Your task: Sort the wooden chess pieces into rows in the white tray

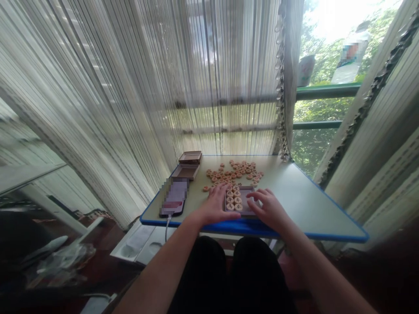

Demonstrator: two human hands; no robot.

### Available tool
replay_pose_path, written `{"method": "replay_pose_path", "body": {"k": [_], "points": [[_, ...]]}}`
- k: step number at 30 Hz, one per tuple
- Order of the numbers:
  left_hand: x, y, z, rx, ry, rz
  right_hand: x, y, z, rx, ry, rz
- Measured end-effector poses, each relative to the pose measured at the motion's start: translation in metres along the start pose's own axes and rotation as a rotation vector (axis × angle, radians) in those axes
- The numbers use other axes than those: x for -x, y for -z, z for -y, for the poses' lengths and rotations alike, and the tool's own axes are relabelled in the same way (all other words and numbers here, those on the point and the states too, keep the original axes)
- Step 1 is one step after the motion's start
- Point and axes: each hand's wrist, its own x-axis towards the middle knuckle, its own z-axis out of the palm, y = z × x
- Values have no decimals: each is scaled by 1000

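Observation:
An open shallow box (244,213) sits at the near edge of the table. Round wooden xiangqi pieces (230,200) stand in two columns in its left part, while its right part shows bare floor. My left hand (215,204) rests along the box's left side, thumb stretched over the near edge and fingers apart. Over the right side of the box is my right hand (266,204), its fingers loosely bent and apart, with no piece visible in them. Many loose xiangqi pieces (231,174) lie scattered just beyond the box.
At the table's left side lie a phone (175,196) with a cable (167,226), an open box part (186,172) and another small box (190,157). The table (301,200) has a blue rim. String curtains (229,65) hang behind it.

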Motion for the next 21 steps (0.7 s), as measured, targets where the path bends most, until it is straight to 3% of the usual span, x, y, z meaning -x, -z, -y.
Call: {"method": "replay_pose_path", "body": {"k": [4, 8, 11, 14, 18, 21], "points": [[-32, 14, 3, -29, 50, -149, -25, 12, -8, -225, -141, 55], [-81, 26, 5, -67, 87, -294, -79, 28, -21, -337, -208, 178], [-116, 28, 9, -60, 76, -330, -121, 21, -37, -124, -166, 166], [-140, 24, 20, -109, 76, -295, -147, 0, -58, 167, -77, 154], [-149, 10, 43, -241, 156, -200, -162, -26, -87, 366, -32, 235], [-146, -2, 58, -307, 319, -157, -173, -39, -105, 402, -22, 313]]}}
